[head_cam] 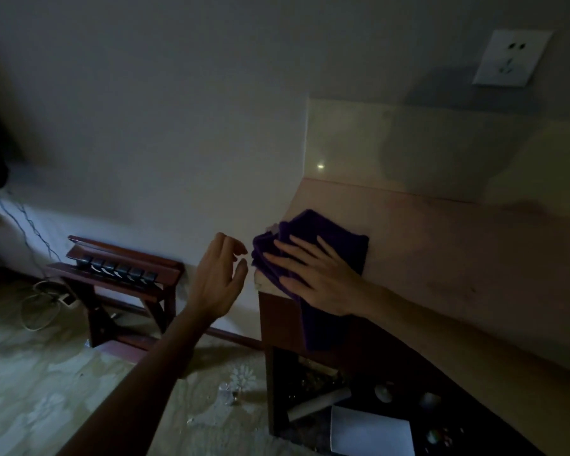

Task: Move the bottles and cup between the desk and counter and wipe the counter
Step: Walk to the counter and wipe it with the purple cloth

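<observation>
A purple cloth [313, 228] lies on the left end of the pale pink counter [441, 258], with one corner hanging down over the counter's front edge. My right hand [313, 274] presses flat on the cloth, fingers spread and pointing left. My left hand [219, 278] hovers in the air just off the counter's left corner, fingers apart and slightly curled, holding nothing. No bottles or cup are in view.
A dark wooden luggage rack [119, 274] stands by the wall at left, with cables and a power strip [68, 299] on the patterned floor. Below the counter an open shelf [359, 409] holds small items and a white sheet. A wall socket [510, 57] sits above the backsplash.
</observation>
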### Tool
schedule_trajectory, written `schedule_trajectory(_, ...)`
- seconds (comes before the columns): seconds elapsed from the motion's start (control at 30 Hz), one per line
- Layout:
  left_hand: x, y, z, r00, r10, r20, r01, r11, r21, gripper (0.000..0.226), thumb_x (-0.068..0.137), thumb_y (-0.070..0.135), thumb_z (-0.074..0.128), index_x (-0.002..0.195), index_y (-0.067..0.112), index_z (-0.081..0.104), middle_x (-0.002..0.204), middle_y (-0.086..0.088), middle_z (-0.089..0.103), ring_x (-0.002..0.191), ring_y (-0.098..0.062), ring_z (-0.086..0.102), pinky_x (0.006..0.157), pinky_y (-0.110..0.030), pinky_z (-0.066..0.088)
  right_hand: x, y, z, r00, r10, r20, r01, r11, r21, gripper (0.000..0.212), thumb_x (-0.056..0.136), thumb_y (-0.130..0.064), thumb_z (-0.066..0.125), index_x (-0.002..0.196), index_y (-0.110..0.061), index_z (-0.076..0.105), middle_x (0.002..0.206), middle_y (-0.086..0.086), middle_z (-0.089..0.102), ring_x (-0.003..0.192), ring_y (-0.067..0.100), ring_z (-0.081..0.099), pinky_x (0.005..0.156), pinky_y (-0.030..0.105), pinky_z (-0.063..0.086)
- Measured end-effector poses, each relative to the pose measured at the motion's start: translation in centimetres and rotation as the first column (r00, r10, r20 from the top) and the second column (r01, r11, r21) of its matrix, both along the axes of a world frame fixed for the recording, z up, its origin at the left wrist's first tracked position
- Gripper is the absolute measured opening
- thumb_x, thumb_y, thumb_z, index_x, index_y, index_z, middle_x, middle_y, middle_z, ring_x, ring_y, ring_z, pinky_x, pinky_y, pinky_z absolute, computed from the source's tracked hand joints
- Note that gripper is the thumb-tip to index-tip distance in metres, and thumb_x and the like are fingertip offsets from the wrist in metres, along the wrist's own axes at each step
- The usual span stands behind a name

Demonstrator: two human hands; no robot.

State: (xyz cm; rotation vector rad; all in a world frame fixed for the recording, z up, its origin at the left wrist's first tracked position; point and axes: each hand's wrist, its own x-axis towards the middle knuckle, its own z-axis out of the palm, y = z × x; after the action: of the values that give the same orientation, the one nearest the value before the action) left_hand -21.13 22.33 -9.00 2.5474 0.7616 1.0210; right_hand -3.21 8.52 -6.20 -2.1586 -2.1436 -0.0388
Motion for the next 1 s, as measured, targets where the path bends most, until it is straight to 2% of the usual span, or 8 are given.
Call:
schedule_trajectory(0.1, -0.2, 0.9, 0.0, 0.999, -0.006, -0.041, 0.008, 0.999, 0.037, 0.018, 0.092, 0.028, 0.045, 0.102, 0.015, 0.053, 0.103, 0.003, 0.049, 0.086, -0.013, 0.055, 0.070, -0.035, 0.051, 0.7, 0.2, 0.1, 0.997, 0.038, 0.059, -0.038, 0.999, -0.001, 0.055, 0.096, -0.060, 0.012, 0.150, -0.048, 0.005, 0.162, -0.017, 0.004, 0.150, 0.009, -0.001, 0.121, 0.049, 0.002)
schedule_trajectory(0.23, 1.6, 0.8, 0.6, 0.998, -0.045, 0.039, 0.044, 0.999, 0.031, 0.011, 0.094, 0.023, 0.050, 0.100, 0.014, 0.053, 0.100, 0.003, 0.049, 0.087, -0.015, 0.054, 0.070, -0.033, 0.049, 2.6, 2.6, 0.2, 0.995, 0.096, 0.036, -0.095, 0.995, -0.021, 0.051, 0.096, -0.063, 0.012, 0.146, -0.055, 0.009, 0.162, -0.020, 0.001, 0.150, 0.006, -0.005, 0.119, 0.043, -0.006)
schedule_trajectory(0.37, 4.8, -0.6, 1.9, 0.993, -0.075, 0.094, 0.073, 0.997, 0.034, 0.014, 0.092, 0.022, 0.048, 0.100, 0.013, 0.055, 0.101, 0.001, 0.049, 0.087, -0.014, 0.052, 0.073, -0.031, 0.048, 7.6, 9.5, 0.6, 1.000, -0.006, -0.020, 0.006, 1.000, -0.013, 0.048, 0.098, -0.057, 0.014, 0.146, -0.053, 0.016, 0.162, -0.016, 0.009, 0.150, 0.009, -0.001, 0.121, 0.049, -0.002)
schedule_trajectory(0.5, 8.0, -3.8, 2.8, 0.998, -0.064, 0.002, 0.063, 0.995, 0.080, 0.018, 0.088, 0.020, 0.054, 0.105, 0.013, 0.057, 0.107, -0.001, 0.048, 0.088, -0.017, 0.050, 0.076, -0.031, 0.046, 13.4, 15.0, 0.7, 0.988, -0.129, -0.090, 0.127, 0.991, -0.033, 0.051, 0.096, -0.060, 0.016, 0.146, -0.051, 0.021, 0.162, -0.014, 0.014, 0.151, 0.011, 0.003, 0.121, 0.050, 0.000)
schedule_trajectory(0.63, 11.0, -8.0, 3.6, 0.986, -0.134, -0.101, 0.144, 0.984, 0.102, 0.026, 0.086, 0.029, 0.055, 0.110, 0.017, 0.055, 0.118, -0.001, 0.050, 0.100, -0.013, 0.049, 0.086, -0.022, 0.037, 15.8, 15.9, 0.8, 0.994, -0.078, -0.074, 0.075, 0.996, -0.047, 0.056, 0.095, -0.063, 0.018, 0.148, -0.046, 0.021, 0.162, -0.014, 0.013, 0.150, 0.010, 0.004, 0.121, 0.047, 0.001)
schedule_trajectory(0.73, 13.0, -11.0, 3.4, 0.950, -0.188, -0.248, 0.227, 0.964, 0.140, 0.033, 0.089, 0.041, 0.049, 0.114, 0.021, 0.054, 0.118, 0.001, 0.050, 0.097, -0.013, 0.049, 0.086, -0.027, 0.042, 17.7, 13.6, 1.0, 0.997, -0.032, -0.071, 0.028, 0.998, -0.056, 0.058, 0.095, -0.064, 0.019, 0.150, -0.045, 0.018, 0.162, -0.016, 0.008, 0.150, 0.009, 0.004, 0.122, 0.045, 0.004)
schedule_trajectory(0.83, 15.0, -13.5, 2.7, 0.937, -0.197, -0.290, 0.240, 0.964, 0.118, 0.037, 0.092, 0.045, 0.044, 0.118, 0.021, 0.055, 0.121, 0.000, 0.051, 0.097, -0.018, 0.054, 0.084, -0.036, 0.047, 21.8, 8.7, 1.0, 0.998, -0.038, -0.042, 0.036, 0.998, -0.055, 0.054, 0.097, -0.059, 0.024, 0.150, -0.046, 0.018, 0.163, -0.015, 0.008, 0.150, 0.009, 0.006, 0.121, 0.041, 0.004)
schedule_trajectory(1.0, 18.4, -16.8, 2.4, 0.899, -0.263, -0.350, 0.338, 0.925, 0.173, 0.038, 0.097, 0.047, 0.039, 0.125, 0.028, 0.057, 0.124, 0.004, 0.053, 0.098, -0.016, 0.057, 0.081, -0.036, 0.047, 31.0, -3.7, 0.8, 0.991, -0.124, -0.043, 0.122, 0.992, -0.041, 0.051, 0.099, -0.054, 0.026, 0.149, -0.048, 0.017, 0.162, -0.017, 0.009, 0.150, 0.008, 0.008, 0.121, 0.041, 0.005)
